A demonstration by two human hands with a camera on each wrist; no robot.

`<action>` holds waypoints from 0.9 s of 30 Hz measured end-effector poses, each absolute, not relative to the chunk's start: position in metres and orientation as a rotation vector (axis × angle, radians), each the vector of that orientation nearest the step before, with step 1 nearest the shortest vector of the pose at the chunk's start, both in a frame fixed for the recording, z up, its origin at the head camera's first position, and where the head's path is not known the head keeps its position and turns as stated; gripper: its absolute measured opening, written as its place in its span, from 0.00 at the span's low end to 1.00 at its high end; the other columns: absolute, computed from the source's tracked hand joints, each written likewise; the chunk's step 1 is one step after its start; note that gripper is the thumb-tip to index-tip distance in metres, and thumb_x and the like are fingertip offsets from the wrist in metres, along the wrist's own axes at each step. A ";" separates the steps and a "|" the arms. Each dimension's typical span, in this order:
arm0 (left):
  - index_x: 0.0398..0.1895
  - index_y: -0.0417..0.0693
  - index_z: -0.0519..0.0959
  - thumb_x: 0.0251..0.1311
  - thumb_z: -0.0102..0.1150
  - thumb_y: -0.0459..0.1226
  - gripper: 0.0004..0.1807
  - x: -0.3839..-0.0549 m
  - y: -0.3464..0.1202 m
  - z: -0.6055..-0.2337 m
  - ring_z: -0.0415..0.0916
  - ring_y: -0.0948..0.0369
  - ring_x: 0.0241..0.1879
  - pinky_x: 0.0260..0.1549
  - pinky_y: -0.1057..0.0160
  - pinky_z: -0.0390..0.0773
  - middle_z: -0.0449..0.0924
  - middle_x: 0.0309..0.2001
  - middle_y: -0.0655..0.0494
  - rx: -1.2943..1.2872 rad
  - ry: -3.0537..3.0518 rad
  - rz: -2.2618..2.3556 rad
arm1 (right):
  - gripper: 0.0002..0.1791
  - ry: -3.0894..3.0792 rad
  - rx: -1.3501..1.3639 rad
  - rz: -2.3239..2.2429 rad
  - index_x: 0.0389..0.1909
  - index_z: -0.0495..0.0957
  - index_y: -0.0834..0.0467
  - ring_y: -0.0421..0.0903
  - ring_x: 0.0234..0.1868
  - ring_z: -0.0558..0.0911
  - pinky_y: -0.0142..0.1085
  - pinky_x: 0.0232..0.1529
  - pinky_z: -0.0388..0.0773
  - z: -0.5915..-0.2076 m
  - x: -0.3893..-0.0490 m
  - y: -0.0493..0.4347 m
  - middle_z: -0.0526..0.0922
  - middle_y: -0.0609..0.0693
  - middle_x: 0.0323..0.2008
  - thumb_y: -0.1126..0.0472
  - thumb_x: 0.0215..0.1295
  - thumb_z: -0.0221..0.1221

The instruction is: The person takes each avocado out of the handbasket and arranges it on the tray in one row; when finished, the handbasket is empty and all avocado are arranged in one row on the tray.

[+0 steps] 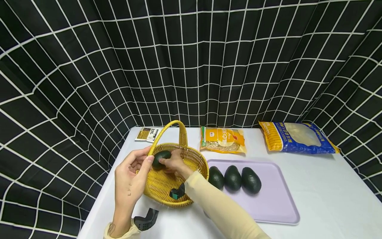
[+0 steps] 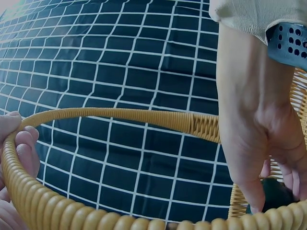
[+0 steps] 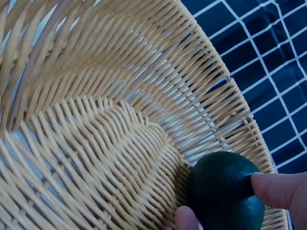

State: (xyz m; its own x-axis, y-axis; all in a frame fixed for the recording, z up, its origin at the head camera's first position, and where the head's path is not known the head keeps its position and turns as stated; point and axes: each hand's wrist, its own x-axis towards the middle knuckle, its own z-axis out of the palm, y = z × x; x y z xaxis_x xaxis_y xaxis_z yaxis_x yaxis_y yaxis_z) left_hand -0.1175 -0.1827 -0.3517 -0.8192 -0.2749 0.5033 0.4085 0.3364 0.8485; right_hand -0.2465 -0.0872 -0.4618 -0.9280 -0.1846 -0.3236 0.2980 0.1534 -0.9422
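A yellow wicker basket [image 1: 167, 196] with a tall arched handle stands on the white table. My left hand [image 1: 131, 177] pinches the handle on its left side between thumb and fingers. Inside the basket, my right hand [image 1: 176, 164] holds a dark green avocado [image 1: 162, 158] by the left wall. In the right wrist view, thumb and a fingertip press on the avocado [image 3: 225, 191] close to the woven side. Three more avocados [image 1: 232, 178] lie in a row on a lilac tray [image 1: 274, 205] to the right of the basket; the right forearm passes in front of the tray's left part.
Behind the basket lies a small brown and white packet [image 1: 147, 134]. An orange bag of grain [image 1: 222, 140] is at the back middle, and a blue and yellow pasta bag [image 1: 298, 137] at the back right. A black gridded curtain [image 1: 209, 66] surrounds the table.
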 end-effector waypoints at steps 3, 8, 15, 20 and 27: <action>0.48 0.42 0.85 0.64 0.65 0.29 0.11 -0.117 -0.183 -0.351 0.76 0.63 0.25 0.25 0.73 0.76 0.82 0.31 0.52 -0.112 -2.024 -1.519 | 0.41 2.073 0.119 -1.832 0.68 0.48 0.69 0.61 0.45 0.86 0.45 0.38 0.88 -0.461 -0.246 -0.088 0.69 0.72 0.55 0.64 0.66 0.66; 0.49 0.42 0.85 0.64 0.65 0.29 0.11 -0.117 -0.183 -0.351 0.76 0.63 0.25 0.25 0.73 0.76 0.82 0.31 0.52 -0.108 -2.032 -1.515 | 0.41 2.089 0.124 -1.814 0.69 0.49 0.69 0.61 0.43 0.87 0.43 0.39 0.88 -0.462 -0.246 -0.090 0.69 0.73 0.56 0.62 0.67 0.66; 0.49 0.41 0.85 0.64 0.65 0.29 0.11 -0.117 -0.182 -0.352 0.75 0.63 0.25 0.25 0.73 0.77 0.82 0.31 0.52 -0.107 -2.034 -1.508 | 0.38 2.174 0.059 -1.792 0.63 0.54 0.68 0.56 0.47 0.83 0.43 0.44 0.86 -0.468 -0.247 -0.093 0.74 0.69 0.52 0.60 0.64 0.68; 0.49 0.40 0.85 0.63 0.66 0.28 0.11 -0.117 -0.183 -0.352 0.76 0.64 0.25 0.25 0.73 0.77 0.82 0.31 0.51 -0.111 -2.028 -1.508 | 0.36 2.265 -0.036 -1.825 0.57 0.57 0.67 0.55 0.50 0.78 0.44 0.53 0.81 -0.472 -0.245 -0.101 0.74 0.66 0.49 0.62 0.59 0.72; 0.49 0.40 0.85 0.63 0.66 0.28 0.11 -0.117 -0.182 -0.352 0.76 0.64 0.25 0.25 0.73 0.77 0.82 0.31 0.52 -0.113 -2.019 -1.535 | 0.37 2.300 -0.066 -1.793 0.54 0.57 0.64 0.53 0.48 0.78 0.42 0.49 0.79 -0.470 -0.242 -0.102 0.73 0.63 0.46 0.59 0.56 0.74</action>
State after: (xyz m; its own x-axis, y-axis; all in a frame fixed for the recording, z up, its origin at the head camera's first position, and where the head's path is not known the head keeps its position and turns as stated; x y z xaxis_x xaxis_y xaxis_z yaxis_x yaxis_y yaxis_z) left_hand -0.1167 -0.1821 -0.3517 -0.8204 -0.2777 0.4998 0.4073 0.3295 0.8518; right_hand -0.2421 -0.1022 -0.4703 -0.9738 -0.1725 -0.1480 0.1015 0.2526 -0.9622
